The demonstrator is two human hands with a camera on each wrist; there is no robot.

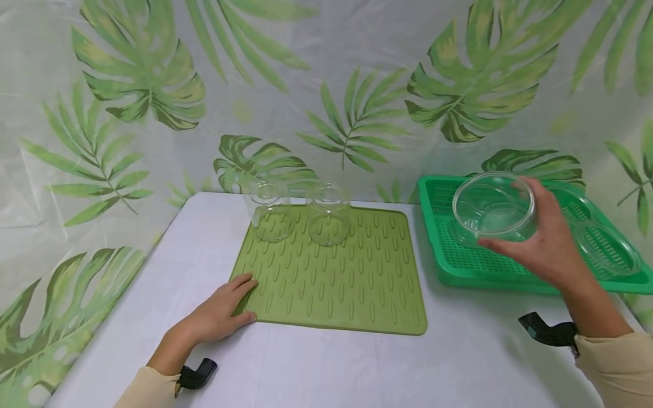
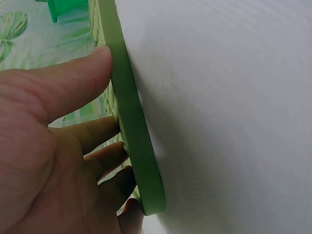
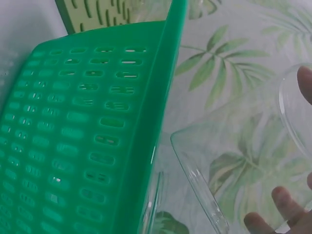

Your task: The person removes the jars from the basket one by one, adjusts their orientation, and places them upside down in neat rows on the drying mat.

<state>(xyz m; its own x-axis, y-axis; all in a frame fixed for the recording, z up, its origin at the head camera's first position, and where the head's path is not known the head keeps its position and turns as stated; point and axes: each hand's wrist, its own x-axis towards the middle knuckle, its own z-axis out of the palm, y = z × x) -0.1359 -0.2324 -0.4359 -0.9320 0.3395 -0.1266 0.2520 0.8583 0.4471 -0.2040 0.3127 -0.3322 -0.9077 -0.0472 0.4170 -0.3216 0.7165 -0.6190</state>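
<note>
Slanting upward lengthwise, glass container (image 1: 491,211)

A green basket (image 3: 139,151) with a slotted wall fills the left side, its smooth rim slanting up the middle. To the right, the fingertips of the right grip (image 3: 287,207) touch a tilted clear glass bowl (image 3: 234,146). Leaf-patterned cloth (image 3: 204,63) shows through it; part of a green mat (image 3: 75,17) appears at upper left.

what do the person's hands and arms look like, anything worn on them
The left hand and right hand wear no gloves. The left sleeve and right sleeve are beige. Black, curved devices, left and right, sit by the wrists.
</note>
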